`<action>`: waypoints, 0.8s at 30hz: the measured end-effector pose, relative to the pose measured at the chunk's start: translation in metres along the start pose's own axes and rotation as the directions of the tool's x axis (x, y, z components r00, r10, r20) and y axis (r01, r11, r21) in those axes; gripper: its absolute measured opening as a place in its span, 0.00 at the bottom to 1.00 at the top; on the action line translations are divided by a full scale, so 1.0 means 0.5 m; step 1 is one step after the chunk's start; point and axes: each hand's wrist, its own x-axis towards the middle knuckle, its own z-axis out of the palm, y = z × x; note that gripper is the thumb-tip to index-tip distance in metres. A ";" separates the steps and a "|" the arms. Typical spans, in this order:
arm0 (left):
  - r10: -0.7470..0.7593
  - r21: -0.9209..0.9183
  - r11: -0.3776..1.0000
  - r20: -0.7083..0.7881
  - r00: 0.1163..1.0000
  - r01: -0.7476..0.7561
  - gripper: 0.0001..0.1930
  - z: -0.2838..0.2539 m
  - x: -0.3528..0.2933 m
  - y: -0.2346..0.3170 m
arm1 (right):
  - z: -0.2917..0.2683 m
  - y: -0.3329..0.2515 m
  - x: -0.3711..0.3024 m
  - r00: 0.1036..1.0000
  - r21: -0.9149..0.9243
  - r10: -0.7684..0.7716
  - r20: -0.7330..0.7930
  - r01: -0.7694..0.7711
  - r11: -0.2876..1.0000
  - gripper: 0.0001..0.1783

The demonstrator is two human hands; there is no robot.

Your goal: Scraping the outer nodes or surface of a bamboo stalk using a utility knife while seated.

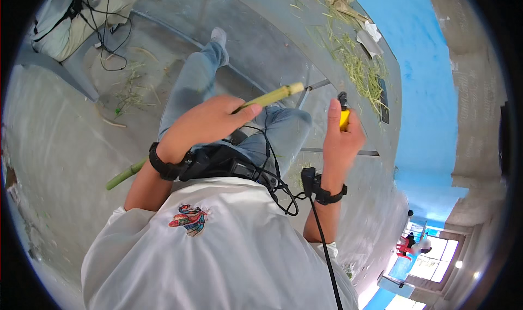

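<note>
My left hand (210, 119) is closed round a long green cane-like stalk (269, 97). Its pale, cut-looking tip points up and right, while the lower end passes behind my left forearm and comes out at the lower left. To the right of that tip, my right hand (340, 141) grips a yellow-and-black utility knife (344, 119) with the thumb raised along it. I cannot make out its blade clearly. The knife and stalk are apart.
Green shavings (357, 70) lie along the right, near a dark flat object (384, 103) and pale scraps (370, 40). Black cables (283, 193) hang by my waist and right wrist. Another person's leg (103, 15) is at the upper left. A blue wall (422, 92) stands right.
</note>
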 end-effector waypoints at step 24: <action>0.162 0.022 0.986 0.023 0.986 -0.163 0.19 0.031 0.016 0.049 | 0.004 0.000 -0.048 0.943 0.254 -0.081 0.322 -0.003 0.967 0.24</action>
